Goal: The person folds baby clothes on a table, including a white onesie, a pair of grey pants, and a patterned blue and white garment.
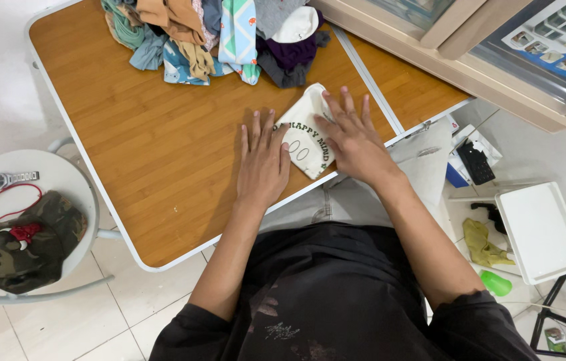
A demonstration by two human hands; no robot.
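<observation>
A small cream cloth (304,137) with dark printing lies folded on the wooden surface (156,134), pressed flat under both hands, so one piece looks close to finished, while the heap of mixed clothes (219,37) just beyond the fingertips is unfolded and appears to be what is left (no finished stack shows anywhere on the surface). The left hand (263,164) lies palm down with its fingers (256,130) straight and slightly spread, gripping nothing, its inner edge resting on the cloth's near-left side. The right hand (353,140) lies flat across the cloth's right side, fingers (348,103) extended and fanned toward the heap, pressing rather than grasping. Both forearms run straight out from the body, roughly parallel. Well off to the left of the fingers, a round stool (62,177) holds a camouflage cap (25,244) and a wristwatch (12,178).
</observation>
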